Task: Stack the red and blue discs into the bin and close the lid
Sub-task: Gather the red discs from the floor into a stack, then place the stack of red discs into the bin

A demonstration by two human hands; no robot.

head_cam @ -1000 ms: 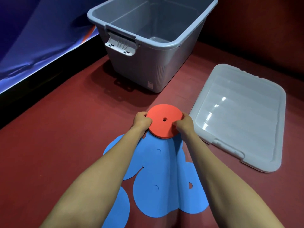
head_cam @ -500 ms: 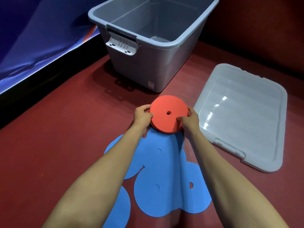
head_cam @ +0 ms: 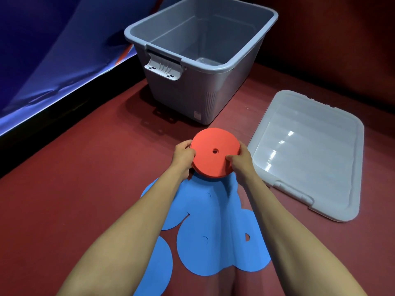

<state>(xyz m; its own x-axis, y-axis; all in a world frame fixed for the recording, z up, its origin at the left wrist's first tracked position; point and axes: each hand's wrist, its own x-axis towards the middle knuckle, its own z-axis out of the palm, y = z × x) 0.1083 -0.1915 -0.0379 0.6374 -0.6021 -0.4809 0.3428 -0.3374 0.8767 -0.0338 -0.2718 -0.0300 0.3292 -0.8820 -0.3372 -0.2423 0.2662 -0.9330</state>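
Stack of round red foam discs with centre hole (head_cam: 214, 154): held between left hand (head_cam: 182, 155) and right hand (head_cam: 240, 161), fingers curled round opposite edges, thumb of right lying on top face; raised clear of the dark red floor (head_cam: 89, 180). Flat round blue foam discs (head_cam: 205, 227): spread overlapping on floor directly beneath and behind both hands, not yet gathered. Open grey plastic bin with white latch handle (head_cam: 233, 67): ahead of hands, well apart, inside apparently bare. Translucent grey plastic lid (head_cam: 307, 154): flat on floor just beyond right hand. Risks, judged: stack fanning or shedding lower discs under edge grip alone; catching on bin's near rim if carried too low. Obstructions: none between hands and bin mouth. Blue sheeting (head_cam: 53, 52): far beyond left hand.
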